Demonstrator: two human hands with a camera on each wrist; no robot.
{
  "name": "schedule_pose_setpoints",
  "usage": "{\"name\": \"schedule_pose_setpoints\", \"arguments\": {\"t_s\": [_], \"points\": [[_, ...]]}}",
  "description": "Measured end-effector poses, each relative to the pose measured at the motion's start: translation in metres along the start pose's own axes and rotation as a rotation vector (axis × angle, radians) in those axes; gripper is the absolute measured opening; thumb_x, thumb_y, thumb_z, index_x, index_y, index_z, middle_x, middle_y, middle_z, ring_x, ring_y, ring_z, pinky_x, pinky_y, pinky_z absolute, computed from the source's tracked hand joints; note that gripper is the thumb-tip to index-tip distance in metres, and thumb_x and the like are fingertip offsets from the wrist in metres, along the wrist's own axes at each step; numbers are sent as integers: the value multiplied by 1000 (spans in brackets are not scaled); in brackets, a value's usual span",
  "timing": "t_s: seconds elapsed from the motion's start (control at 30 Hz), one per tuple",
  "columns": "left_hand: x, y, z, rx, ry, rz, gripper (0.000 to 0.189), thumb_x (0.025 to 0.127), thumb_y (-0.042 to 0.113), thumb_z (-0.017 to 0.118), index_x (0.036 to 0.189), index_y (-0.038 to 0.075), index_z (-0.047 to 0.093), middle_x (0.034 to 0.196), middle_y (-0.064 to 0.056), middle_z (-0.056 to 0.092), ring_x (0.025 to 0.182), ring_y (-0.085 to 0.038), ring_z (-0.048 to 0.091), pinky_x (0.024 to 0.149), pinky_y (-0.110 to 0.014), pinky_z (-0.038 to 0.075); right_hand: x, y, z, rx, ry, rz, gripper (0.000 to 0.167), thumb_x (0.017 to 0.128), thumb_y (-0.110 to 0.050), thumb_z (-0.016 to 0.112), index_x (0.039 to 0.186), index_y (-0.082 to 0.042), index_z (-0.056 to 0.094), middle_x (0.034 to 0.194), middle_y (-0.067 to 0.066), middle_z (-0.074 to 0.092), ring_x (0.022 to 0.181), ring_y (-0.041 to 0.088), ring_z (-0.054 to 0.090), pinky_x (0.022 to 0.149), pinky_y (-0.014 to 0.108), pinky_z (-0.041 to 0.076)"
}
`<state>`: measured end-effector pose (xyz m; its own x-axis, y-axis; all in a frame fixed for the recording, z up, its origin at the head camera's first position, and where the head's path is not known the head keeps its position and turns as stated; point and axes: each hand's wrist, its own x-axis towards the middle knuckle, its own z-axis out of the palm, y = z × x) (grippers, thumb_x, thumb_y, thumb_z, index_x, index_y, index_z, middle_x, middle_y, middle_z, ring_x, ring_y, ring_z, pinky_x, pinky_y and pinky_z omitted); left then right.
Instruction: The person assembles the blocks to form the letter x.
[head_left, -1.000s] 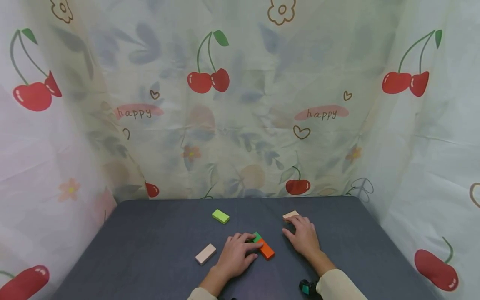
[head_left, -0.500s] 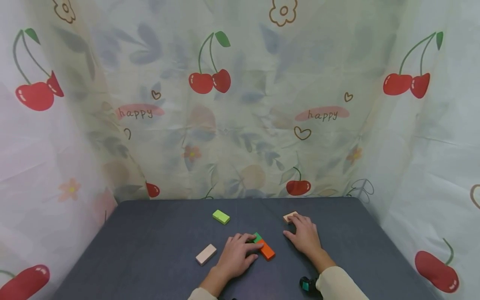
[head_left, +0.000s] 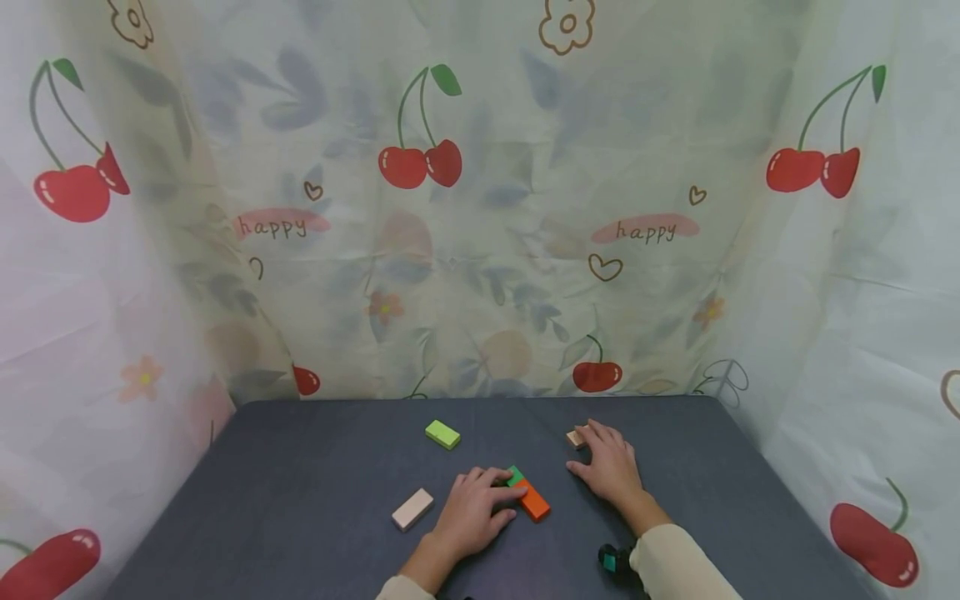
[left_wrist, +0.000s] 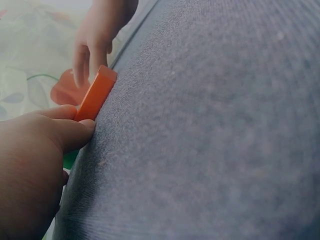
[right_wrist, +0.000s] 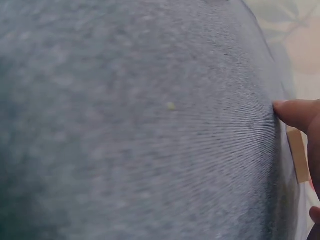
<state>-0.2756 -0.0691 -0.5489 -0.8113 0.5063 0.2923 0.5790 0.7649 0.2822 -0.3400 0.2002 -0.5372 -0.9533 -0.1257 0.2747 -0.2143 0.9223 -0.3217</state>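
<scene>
In the head view an orange block (head_left: pixel 536 505) and a green block (head_left: pixel 515 475) lie end to end on the dark tabletop. My left hand (head_left: pixel 472 514) rests beside them, index finger reaching onto the orange block and the other fingers toward the green one; its thumb lies apart. The left wrist view shows the orange block (left_wrist: pixel 98 92) just beyond the index finger and thumb. Farther right, the fingers of my right hand (head_left: pixel 611 468) reach over a pale wooden block (head_left: pixel 575 439), hiding much of it, with the thumb held away. That wooden block (right_wrist: pixel 298 155) shows behind the thumb in the right wrist view.
A lime-green block (head_left: pixel 442 434) lies toward the back of the table (head_left: pixel 300 467). Left of my left hand is another pale wooden block (head_left: pixel 412 509). A black device (head_left: pixel 613 561) sits by the right sleeve. Behind the table hangs a cherry-print curtain (head_left: pixel 480 250).
My right hand's fingers have slid slightly farther over the wooden block, which shows less now. The left hand and the other blocks look unmoved.
</scene>
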Motion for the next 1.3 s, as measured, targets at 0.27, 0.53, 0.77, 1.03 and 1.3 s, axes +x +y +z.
{"name": "schedule_pose_setpoints", "arguments": {"t_s": [0.27,0.53,0.77,1.03,1.3], "points": [[1,0,0,-6,-7,-1,40,91,40,68,130,43,61,133,9,54,109,-15,51,84,-39,39,7,2,-4,2,-88,42,71,81,-38,78,142,-12,51,150,20,35,134,44,31,101,68,22],[1,0,0,0,-10,-4,40,91,40,68,130,43,61,133,9,54,110,-16,51,84,-39,39,13,6,-6,44,-172,70,75,81,-40,77,145,-15,48,153,21,31,135,46,28,101,69,17],[1,1,0,-2,-3,-9,39,90,41,68,129,43,62,132,10,54,109,-15,51,84,-40,39,17,7,-6,63,-231,93,76,81,-41,76,147,-16,46,154,20,29,136,48,25,102,70,14],[1,1,-1,-10,-5,-11,40,90,40,68,130,43,62,132,9,54,109,-16,51,84,-40,39,19,9,-6,58,-253,81,76,82,-43,75,147,-17,46,155,18,29,137,47,24,102,70,15],[1,2,-1,-16,-5,-13,39,90,39,68,129,42,62,132,9,54,109,-16,51,84,-40,39,19,8,-8,12,-236,57,71,82,-41,76,143,-16,51,150,19,37,131,45,33,98,67,26]]}}
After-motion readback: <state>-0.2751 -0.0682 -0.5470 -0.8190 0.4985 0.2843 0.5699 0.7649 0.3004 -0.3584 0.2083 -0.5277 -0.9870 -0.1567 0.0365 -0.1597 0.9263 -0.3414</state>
